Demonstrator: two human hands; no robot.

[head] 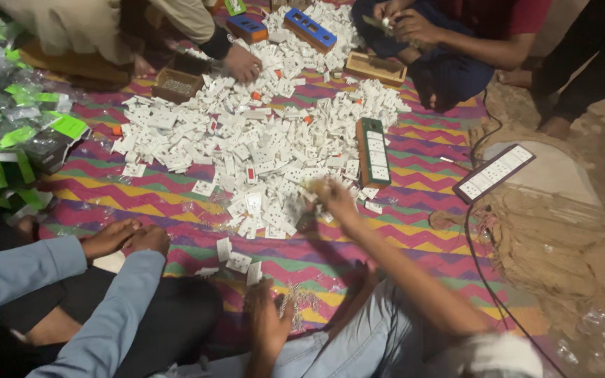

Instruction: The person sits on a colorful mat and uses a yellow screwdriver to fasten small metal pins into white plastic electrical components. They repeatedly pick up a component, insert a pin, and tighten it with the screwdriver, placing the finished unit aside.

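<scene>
White socket modules [260, 140]: large heap lying unsorted mid-mat [414, 175], most remaining. Right hand [334, 196] reaching into heap edge, blurred, seemingly pinching one piece. Left hand [267, 322] resting near lap, fingers curling, grip unclear. Green-edged assembled strip [372, 150] lying beside heap.

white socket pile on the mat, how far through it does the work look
Done: a green-sided extension board lies fitted with sockets beside the pile, and a longer board lies off the mat. In hand: the right hand, blurred, reaches into the pile's near edge; the left hand rests by small metal bits. Left: most of it, since the pile of loose white sockets covers much of the zigzag mat.
</scene>
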